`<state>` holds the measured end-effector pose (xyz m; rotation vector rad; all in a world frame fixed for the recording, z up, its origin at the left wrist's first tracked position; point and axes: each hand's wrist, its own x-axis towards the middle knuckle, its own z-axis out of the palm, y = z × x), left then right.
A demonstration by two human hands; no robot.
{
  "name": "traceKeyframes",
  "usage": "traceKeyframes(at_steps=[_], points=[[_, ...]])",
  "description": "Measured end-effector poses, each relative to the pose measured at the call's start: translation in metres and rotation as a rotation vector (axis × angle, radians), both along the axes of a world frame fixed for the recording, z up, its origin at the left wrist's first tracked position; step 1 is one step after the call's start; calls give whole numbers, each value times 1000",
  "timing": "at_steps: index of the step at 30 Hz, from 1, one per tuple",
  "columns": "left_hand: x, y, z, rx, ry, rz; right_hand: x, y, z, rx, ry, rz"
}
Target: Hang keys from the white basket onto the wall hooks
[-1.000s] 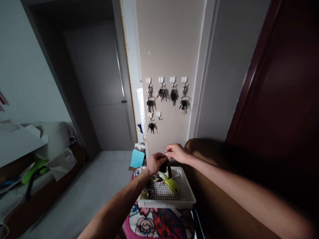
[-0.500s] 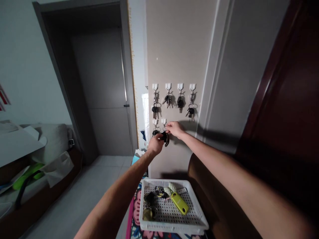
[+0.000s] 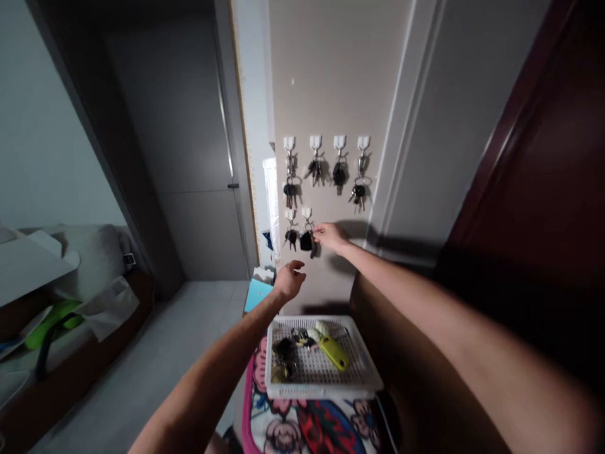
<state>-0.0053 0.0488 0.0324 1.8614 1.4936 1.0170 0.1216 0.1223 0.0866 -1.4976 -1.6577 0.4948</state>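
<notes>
A bunch of keys with a black fob (image 3: 307, 241) hangs from the second white hook (image 3: 307, 214) of the lower row. Pinched at the right edge of this bunch are the fingers of my right hand (image 3: 331, 237); the exact contact is small and partly hidden. Below and slightly left, my left hand (image 3: 290, 280) is in the air with its fingers apart, holding nothing. Another key bunch (image 3: 290, 239) hangs on the lower hook to the left. Above, in the upper row, are a long key bunch (image 3: 289, 189), two shorter ones and another long one (image 3: 358, 192).
A white perforated basket (image 3: 326, 392) stands below on a flower-patterned cloth (image 3: 283, 435). In it lie a yellow-green case (image 3: 334, 352) and several dark key bunches (image 3: 283, 347). A brown rounded surface (image 3: 373, 315) is to the right, a grey door (image 3: 184, 126) to the left.
My left hand has let go of the black fob and drawn down and away. The bunch now hangs from its hook. My right hand stays beside it; the view has tilted down slightly.
</notes>
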Motion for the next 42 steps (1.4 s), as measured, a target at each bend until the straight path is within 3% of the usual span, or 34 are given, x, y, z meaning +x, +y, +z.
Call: traceKeyframes(at_steps=[3,8,11,14,19,28,31,37,40,42], points=[[-4,-20,-23,-32,37,-55,11,-44,-20,-17,-203,148],[-5,-58,-70,-103,154,-168,32,-113,-68,-112,-527,452],[-3,-74,-90,-70,280,-254,38,-130,-93,-275,-629,586],[-2,-79,-102,-2,404,-285,33,-132,-105,-343,-752,574],[-2,-76,-106,-21,463,-266,22,-136,-106,-299,-971,547],[-2,-79,-107,-65,461,-290,20,-141,-108,-315,-885,470],[-2,-80,-109,-58,454,-290,21,-140,-109,-306,-915,502],[-12,-72,-102,97,524,-103,32,-125,-105,-263,-955,480],[-19,-69,-97,44,635,-6,41,-115,-106,-203,-952,394],[-20,-70,-96,-21,710,-17,45,-111,-111,-177,-915,369]])
